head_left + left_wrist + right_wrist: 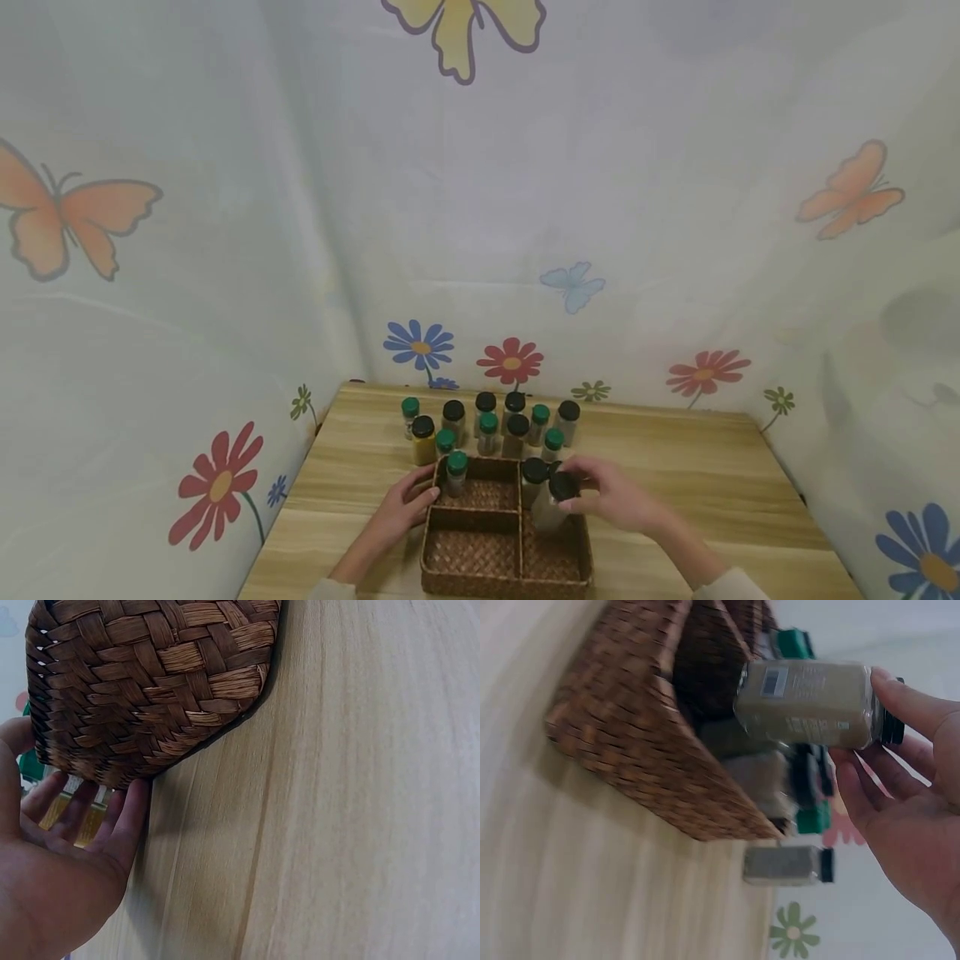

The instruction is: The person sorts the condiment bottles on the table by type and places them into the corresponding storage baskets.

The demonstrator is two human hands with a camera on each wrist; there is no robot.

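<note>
My right hand (611,496) pinches a clear spice jar of grey-brown powder (806,701) by its black lid. The jar hangs over the right side of a brown woven divided basket (472,554). Beside it, another black-lidded jar (534,471) stands in the basket's back right part. A small green-lidded jar (456,475) occupies the back left compartment. My left hand (405,507) rests at the basket's back left corner. In the left wrist view its fingers (127,817) touch the woven outer wall, with the thumb at the rim.
Behind the basket stand several spice jars with black or green lids, among them a yellow-filled jar (423,442) and a black-lidded jar (567,423) at the right end. The wooden table (697,492) meets a flowered curtain (622,358) at the back.
</note>
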